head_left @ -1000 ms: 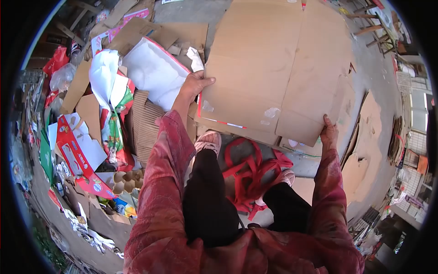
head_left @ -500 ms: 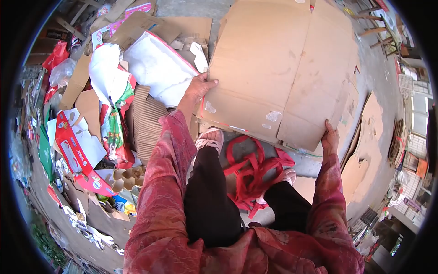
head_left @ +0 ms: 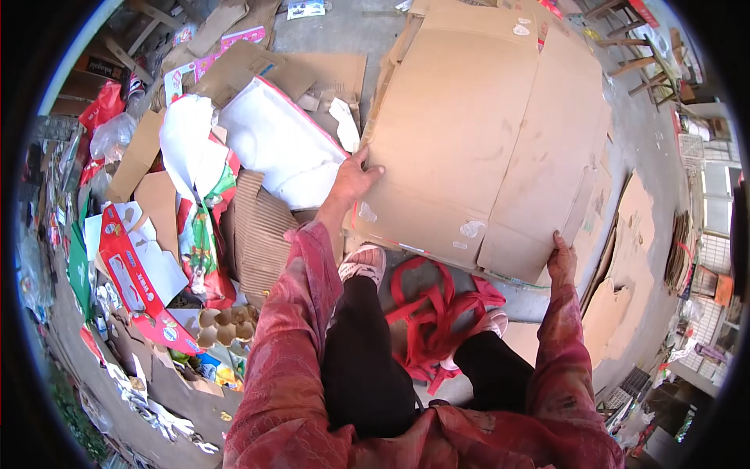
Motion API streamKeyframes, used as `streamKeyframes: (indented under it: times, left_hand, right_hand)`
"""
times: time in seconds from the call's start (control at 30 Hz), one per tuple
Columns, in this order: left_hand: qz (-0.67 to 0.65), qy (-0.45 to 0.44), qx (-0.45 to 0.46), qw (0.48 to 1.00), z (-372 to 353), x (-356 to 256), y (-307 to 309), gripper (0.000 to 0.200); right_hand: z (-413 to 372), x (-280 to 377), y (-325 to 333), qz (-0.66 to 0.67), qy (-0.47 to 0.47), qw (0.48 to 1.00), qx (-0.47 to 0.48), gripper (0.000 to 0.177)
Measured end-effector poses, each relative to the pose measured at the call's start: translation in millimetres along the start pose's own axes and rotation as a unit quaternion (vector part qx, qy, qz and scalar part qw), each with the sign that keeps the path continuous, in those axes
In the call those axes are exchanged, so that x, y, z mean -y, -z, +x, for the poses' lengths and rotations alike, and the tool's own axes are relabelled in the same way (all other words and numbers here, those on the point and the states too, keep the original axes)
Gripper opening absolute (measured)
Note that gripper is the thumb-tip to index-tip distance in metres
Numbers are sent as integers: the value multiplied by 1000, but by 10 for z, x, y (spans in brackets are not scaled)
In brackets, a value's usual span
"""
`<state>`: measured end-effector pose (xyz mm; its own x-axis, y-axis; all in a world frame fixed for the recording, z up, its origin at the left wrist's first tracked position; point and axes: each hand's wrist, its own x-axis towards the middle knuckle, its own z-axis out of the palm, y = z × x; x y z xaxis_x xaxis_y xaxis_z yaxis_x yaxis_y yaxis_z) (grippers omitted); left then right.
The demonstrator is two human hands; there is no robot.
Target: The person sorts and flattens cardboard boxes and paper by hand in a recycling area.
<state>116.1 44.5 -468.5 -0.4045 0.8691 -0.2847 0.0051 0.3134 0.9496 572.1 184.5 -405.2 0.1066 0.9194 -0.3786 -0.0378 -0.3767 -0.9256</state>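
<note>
A large flattened cardboard sheet (head_left: 445, 133) lies in front of me, with a crease down its right part and bits of torn tape near its front edge. My left hand (head_left: 355, 184) grips its left edge, thumb on top and fingers round the side. At the front right corner my right hand (head_left: 561, 262) pinches the cardboard, its thumb pointing up; part of its fingers is hidden. More cardboard layers show under the sheet's edges. Red fabric straps (head_left: 426, 313) lie in a tangle on the floor between my feet, just below the sheet.
On the left is a heap with a white-lined box (head_left: 281, 141), corrugated cardboard (head_left: 262, 234), a red printed carton (head_left: 141, 273) and an egg tray (head_left: 226, 324). Flat cardboard pieces (head_left: 625, 266) lie on the right. Wooden stool legs (head_left: 633, 62) stand at the back right.
The view has shifted slightly, so most things sit a little lower. Both hands keep their hold on the cardboard sheet, which stays in nearly the same place.
</note>
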Motion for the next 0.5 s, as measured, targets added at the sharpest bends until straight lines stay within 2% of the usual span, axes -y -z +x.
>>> streamKeyframes:
  times: [0.07, 0.13, 0.23, 0.27, 0.3, 0.33, 0.4, 0.5]
  left_hand:
    - [-44, 9, 17, 999, -7, 39, -10, 60]
    - [51, -14, -13, 999, -15, 12, -16, 60]
    - [36, -11, -26, 999, -37, 30, -43, 60]
    - [36, -20, -28, 999, -25, 83, -61, 60]
    - [6, -24, -36, 999, -13, 154, -84, 60]
    - [-25, -27, -43, 998, -4, 181, -100, 60]
    - [-50, -22, -40, 998, -48, 64, -112, 58]
    - [-78, -6, -39, 996, -70, 51, -136, 57]
  right_hand:
    - [-16, 29, -2, 8, 3, 1000, 11, 43]
    - [-30, 77, 10, -17, -43, 999, 9, 41]
    - [-1, 239, 17, -257, -96, 959, -72, 63]
    - [-2, 303, -71, -252, -89, 961, -71, 63]
    - [-54, 336, -189, -422, 127, 884, -155, 66]
    - [-127, 381, -323, -555, 330, 729, -229, 70]
    - [-290, 681, -790, -564, 440, 682, -154, 82]
    - [-328, 824, -1506, -586, 497, 640, -12, 86]
